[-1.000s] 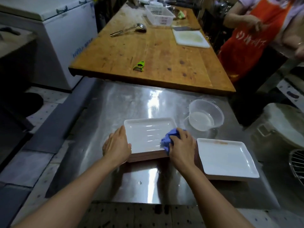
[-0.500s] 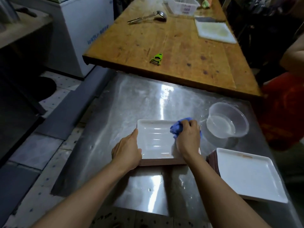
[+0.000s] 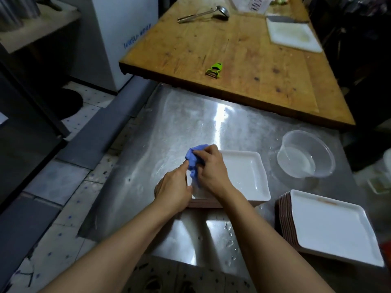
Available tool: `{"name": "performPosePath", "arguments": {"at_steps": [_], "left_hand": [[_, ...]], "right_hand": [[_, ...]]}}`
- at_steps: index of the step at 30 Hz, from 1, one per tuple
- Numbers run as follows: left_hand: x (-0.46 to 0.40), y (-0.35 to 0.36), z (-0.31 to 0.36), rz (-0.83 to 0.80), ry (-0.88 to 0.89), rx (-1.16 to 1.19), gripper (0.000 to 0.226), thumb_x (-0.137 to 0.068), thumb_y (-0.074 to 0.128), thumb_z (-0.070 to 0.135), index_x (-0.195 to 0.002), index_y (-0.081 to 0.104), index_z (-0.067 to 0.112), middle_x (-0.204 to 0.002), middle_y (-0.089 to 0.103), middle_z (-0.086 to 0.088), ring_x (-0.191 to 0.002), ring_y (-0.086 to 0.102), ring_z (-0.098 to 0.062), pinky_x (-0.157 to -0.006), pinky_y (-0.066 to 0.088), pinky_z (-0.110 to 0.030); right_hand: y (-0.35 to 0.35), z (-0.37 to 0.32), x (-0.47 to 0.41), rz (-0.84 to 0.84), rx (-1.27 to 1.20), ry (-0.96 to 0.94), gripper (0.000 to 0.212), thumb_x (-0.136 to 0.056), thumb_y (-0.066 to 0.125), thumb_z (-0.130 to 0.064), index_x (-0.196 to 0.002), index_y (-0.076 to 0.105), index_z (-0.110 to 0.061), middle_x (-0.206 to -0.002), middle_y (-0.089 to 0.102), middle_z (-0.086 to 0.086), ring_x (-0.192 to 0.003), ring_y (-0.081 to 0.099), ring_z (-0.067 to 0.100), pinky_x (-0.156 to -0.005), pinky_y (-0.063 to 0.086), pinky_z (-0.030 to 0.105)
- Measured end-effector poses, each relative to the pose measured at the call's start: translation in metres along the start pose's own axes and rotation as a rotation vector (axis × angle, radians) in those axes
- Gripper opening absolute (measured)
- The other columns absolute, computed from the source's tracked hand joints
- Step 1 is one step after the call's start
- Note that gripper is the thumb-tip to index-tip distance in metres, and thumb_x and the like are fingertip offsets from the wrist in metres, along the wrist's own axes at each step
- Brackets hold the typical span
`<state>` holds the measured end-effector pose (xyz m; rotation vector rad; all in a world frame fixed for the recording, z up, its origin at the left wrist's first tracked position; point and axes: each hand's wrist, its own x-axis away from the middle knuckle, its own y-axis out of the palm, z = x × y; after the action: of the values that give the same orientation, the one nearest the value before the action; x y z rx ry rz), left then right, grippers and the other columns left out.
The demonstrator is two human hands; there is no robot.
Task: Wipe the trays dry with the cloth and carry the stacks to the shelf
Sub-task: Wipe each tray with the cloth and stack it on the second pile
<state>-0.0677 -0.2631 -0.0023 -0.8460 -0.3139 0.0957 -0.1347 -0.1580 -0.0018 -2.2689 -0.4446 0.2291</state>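
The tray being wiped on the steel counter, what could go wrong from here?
1. Water drops lie on the counter and on the tray, so the stack under it may slide while the right hand rubs with the cloth.
2. The other stack sits close to the counter's near right edge; an elbow could knock it off.
3. The bowl holds water just beside the tray and could spill over it.

A bunched blue cloth [image 3: 193,163] sits on the left edge of a white tray [image 3: 243,176]. That tray tops a low stack. A second tray stack [image 3: 330,227] lies just right.
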Motion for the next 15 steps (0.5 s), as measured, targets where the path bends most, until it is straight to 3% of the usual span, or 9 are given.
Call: {"name": "performPosePath", "arguments": {"at_steps": [4, 8, 10, 12, 15], "left_hand": [[0.002, 0.000, -0.006, -0.035, -0.017, 0.071, 0.064, -0.087, 0.061, 0.023, -0.143, 0.031, 0.030, -0.122, 0.059, -0.002, -0.111, 0.055, -0.023, -0.089, 0.046, -0.036], [0.003, -0.003, -0.009, -0.096, 0.009, 0.148, 0.067, -0.089, 0.055, 0.018, -0.147, 0.025, 0.032, -0.141, 0.048, -0.001, -0.122, 0.049, -0.023, -0.098, 0.042, -0.034], [0.002, -0.006, -0.010, -0.136, 0.028, 0.200, 0.064, -0.091, 0.049, 0.018, -0.145, 0.025, 0.039, -0.135, 0.053, 0.000, -0.115, 0.054, -0.023, -0.094, 0.046, -0.037], [0.003, -0.011, -0.009, -0.159, 0.047, 0.268, 0.064, -0.087, 0.048, 0.015, -0.140, 0.030, 0.047, -0.120, 0.058, 0.006, -0.097, 0.059, -0.022, -0.080, 0.051, -0.036], [0.004, -0.013, -0.005, -0.151, 0.037, 0.262, 0.073, -0.079, 0.041, 0.003, -0.138, 0.035, 0.045, -0.119, 0.057, 0.004, -0.090, 0.060, -0.026, -0.075, 0.052, -0.038]], "right_hand": [[-0.010, 0.006, 0.003, -0.152, 0.020, 0.043, 0.047, -0.081, 0.062, -0.007, -0.127, 0.059, -0.013, -0.123, 0.047, 0.012, -0.116, 0.045, 0.028, -0.093, 0.034, 0.022], [-0.013, 0.010, 0.019, -0.231, 0.181, 0.084, 0.042, -0.085, 0.056, -0.012, -0.122, 0.061, -0.031, -0.121, 0.048, 0.004, -0.115, 0.042, 0.026, -0.079, 0.021, 0.030], [-0.013, 0.012, 0.030, -0.262, 0.207, 0.072, 0.041, -0.086, 0.056, -0.012, -0.120, 0.062, -0.033, -0.120, 0.048, 0.002, -0.115, 0.040, 0.025, -0.076, 0.017, 0.029], [-0.014, 0.013, 0.039, -0.258, 0.224, 0.047, 0.040, -0.084, 0.059, -0.011, -0.117, 0.063, -0.034, -0.120, 0.048, 0.000, -0.115, 0.040, 0.023, -0.075, 0.016, 0.028], [-0.015, 0.013, 0.049, -0.257, 0.252, 0.008, 0.042, -0.084, 0.056, -0.005, -0.113, 0.065, -0.034, -0.116, 0.049, -0.001, -0.111, 0.041, 0.023, -0.074, 0.017, 0.026]]}}
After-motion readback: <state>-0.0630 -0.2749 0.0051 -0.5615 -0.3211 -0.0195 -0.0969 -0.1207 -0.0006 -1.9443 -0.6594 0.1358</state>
